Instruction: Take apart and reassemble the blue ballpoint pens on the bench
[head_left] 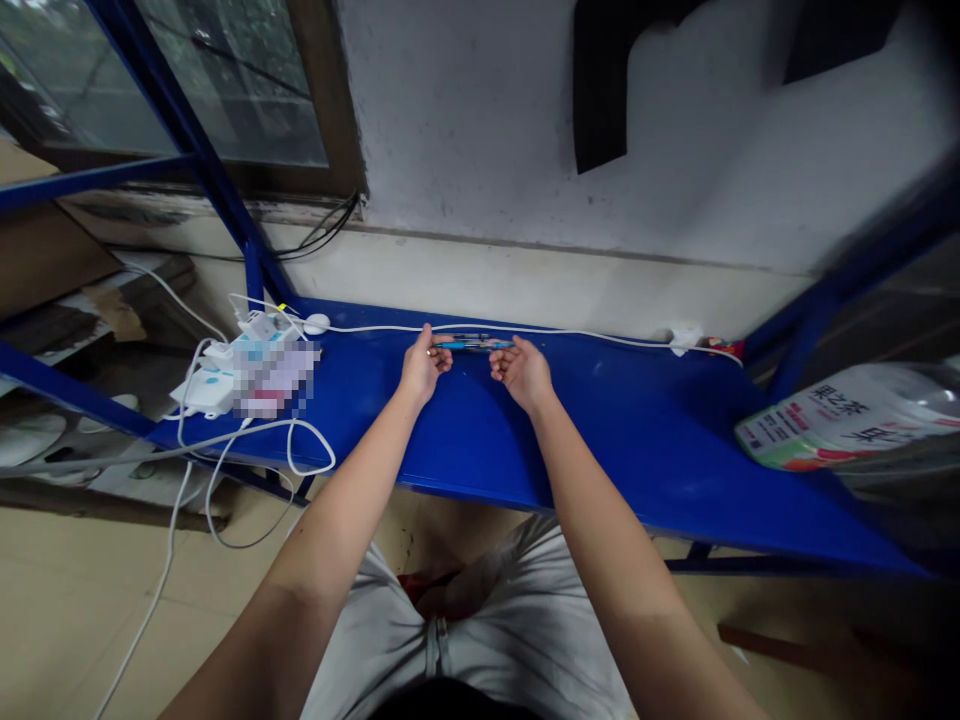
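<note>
Several slim pens [471,344], some with blue parts, lie side by side and span the gap between my two hands, over the blue shelf [465,430]. My left hand [424,368] pinches their left ends between thumb and fingers. At the right ends, my right hand [523,372] grips them the same way, with its other fingers curled below. The pens are roughly level. Their exact number and tips are too small to make out.
White power strips [206,388] with tangled cables sit at the shelf's left end. A white cable [600,335] runs along the back by the wall. A large labelled bottle [847,415] lies at the right. Blue frame posts [217,190] rise at the left.
</note>
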